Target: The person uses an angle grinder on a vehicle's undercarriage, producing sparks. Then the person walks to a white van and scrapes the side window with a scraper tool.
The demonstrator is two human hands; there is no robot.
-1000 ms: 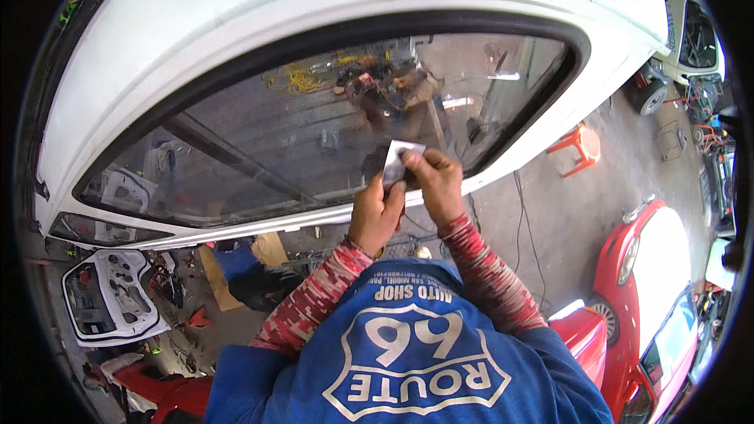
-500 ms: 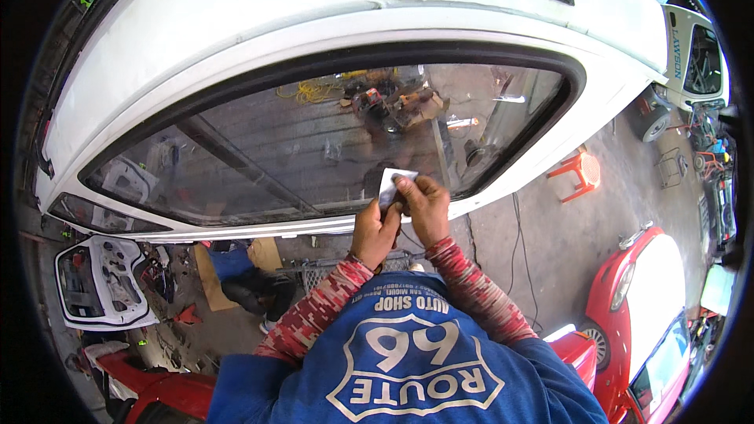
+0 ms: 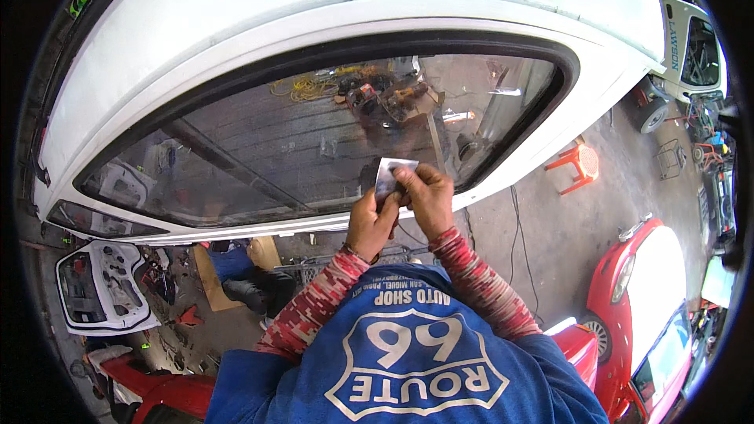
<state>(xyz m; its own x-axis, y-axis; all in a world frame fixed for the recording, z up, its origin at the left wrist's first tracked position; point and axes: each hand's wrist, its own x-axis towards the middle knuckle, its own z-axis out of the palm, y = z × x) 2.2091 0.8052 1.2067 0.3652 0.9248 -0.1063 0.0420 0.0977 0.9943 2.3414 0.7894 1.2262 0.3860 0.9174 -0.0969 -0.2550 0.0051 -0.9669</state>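
Observation:
Between my two hands, in front of the dark side window [image 3: 267, 141] of a white vehicle, is a small white-and-grey sheet of paper [image 3: 388, 176]. My left hand [image 3: 372, 224] pinches its lower part. From the right, my right hand [image 3: 428, 198] grips its edge, thumb lying across the face. The two hands touch near the fingertips, which partly hide the sheet. Red-patterned sleeves cover both forearms.
The white vehicle body [image 3: 338, 12] fills the far side. An orange stool [image 3: 577, 169] stands on the floor at right, near black cables [image 3: 514, 235]. A red car [image 3: 620, 290] is at lower right. A detached white door [image 3: 106, 286] lies left, and a person crouches [image 3: 255, 283] nearby.
The paper shows more of its grey face and stands a little higher between my fingers. Both hands still grip it. The view has shifted slightly.

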